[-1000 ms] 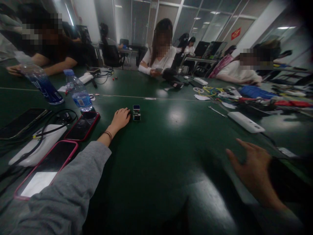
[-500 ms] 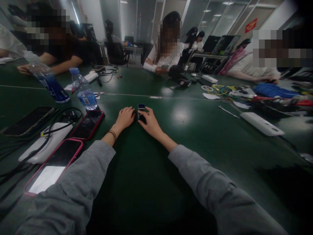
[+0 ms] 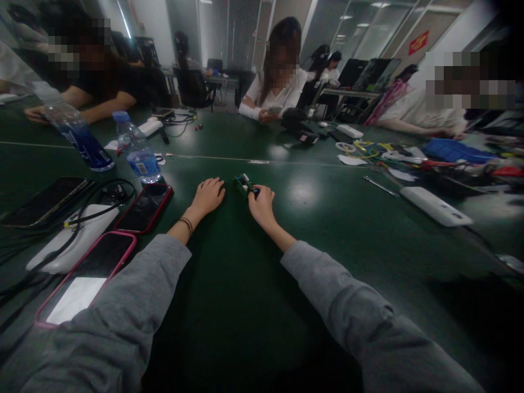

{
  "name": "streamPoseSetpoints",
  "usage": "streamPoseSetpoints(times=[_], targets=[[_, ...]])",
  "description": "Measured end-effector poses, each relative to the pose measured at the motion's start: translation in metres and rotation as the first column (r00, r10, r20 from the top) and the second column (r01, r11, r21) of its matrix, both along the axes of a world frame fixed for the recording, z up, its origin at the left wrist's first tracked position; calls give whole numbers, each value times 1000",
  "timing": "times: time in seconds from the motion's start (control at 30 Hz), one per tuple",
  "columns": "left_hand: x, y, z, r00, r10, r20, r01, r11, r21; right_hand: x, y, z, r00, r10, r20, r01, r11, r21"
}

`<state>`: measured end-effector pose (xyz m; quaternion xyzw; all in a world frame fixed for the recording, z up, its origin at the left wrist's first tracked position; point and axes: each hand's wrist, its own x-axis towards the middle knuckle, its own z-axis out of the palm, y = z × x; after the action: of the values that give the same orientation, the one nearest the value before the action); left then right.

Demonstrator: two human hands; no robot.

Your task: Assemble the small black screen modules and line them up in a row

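Note:
Between thumb and fingers, my right hand (image 3: 262,204) grips one end of a small green circuit board (image 3: 242,184). Its green side with pale and dark parts faces me, and the near end is hidden by my fingers. A short gap to the left, my left hand (image 3: 209,195) rests palm down on the dark green table (image 3: 229,284). Its fingers lie flat and hold nothing.
Left of my hands are a red-edged phone (image 3: 145,207), a pink-cased phone (image 3: 88,275), a white power bank (image 3: 73,240) with black cables, and two bottles. On the right lie a wrench (image 3: 380,186), a white power strip (image 3: 436,206) and tangled wires. Several people sit across the table.
My right hand has turned the board over: the small dark screen that showed before is out of sight and the green side shows. The left hand has stayed in place.

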<state>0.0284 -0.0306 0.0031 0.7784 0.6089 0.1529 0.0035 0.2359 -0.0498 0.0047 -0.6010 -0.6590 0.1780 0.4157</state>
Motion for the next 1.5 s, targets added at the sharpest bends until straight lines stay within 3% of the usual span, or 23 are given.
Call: streamPoseSetpoints(times=[0.2,0.4,0.5,0.6,0.7,0.87,1.1,1.3,1.5], targets=[[0,1,-1,1000,1,-8,-1,1000,11,0,0,-2,999,-6,-45,8,998,59],[-1,1,-2,1000,-8,0,8,1000,13,6,6,-5,971,78,-226,-67,996,59],[0,1,-1,1000,-9,2,9,1000,12,6,7,-5,987,59,-146,-44,993,109],[0,0,-2,1000,1,6,-1,1000,14,3,6,-2,994,112,0,-111,984,140],[0,0,-2,1000,3,4,-3,1000,19,5,6,0,993,118,9,-118,989,86],[-2,2,-3,1000,-11,7,11,1000,13,14,11,3,987,21,-162,-22,1000,-3],[-1,2,-1,1000,-5,3,5,1000,-6,33,31,7,954,22,-299,-77,982,-173],[0,-1,1,1000,-15,23,15,1000,-8,50,40,10,972,52,-229,-110,963,-247],[1,-2,0,1000,-9,16,9,1000,10,64,42,13,997,73,6,-69,963,-260]])
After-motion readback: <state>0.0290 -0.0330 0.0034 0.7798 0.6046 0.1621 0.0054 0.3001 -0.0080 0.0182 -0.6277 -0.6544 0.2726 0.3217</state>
